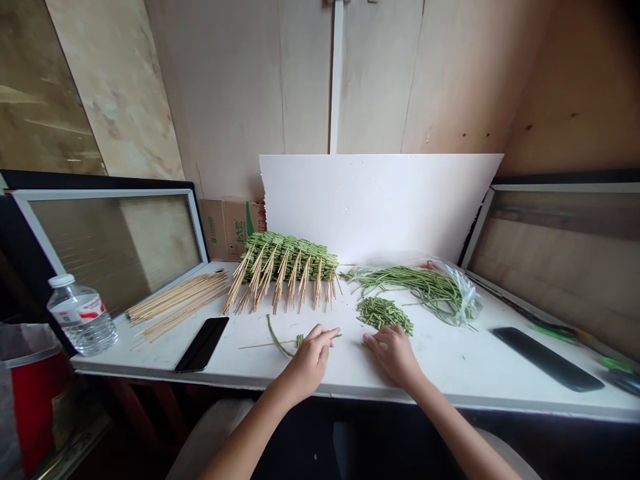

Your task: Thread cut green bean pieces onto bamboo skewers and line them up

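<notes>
My left hand is closed low over the white table, its fingers around a thin bamboo skewer that points out to the left. Green bean pieces show on the skewer beside the knuckles. A long green bean curves out from under the same hand. My right hand rests at the near edge of a pile of cut bean pieces, fingers bent together. What its fingertips hold, if anything, is hidden. Behind, filled bean skewers lie stacked with bare stick ends fanned towards me.
Loose bamboo skewers and a black phone lie on the left, near a water bottle. Long beans spill from a clear plastic bag at back right. A dark flat object lies at right. A white board stands behind.
</notes>
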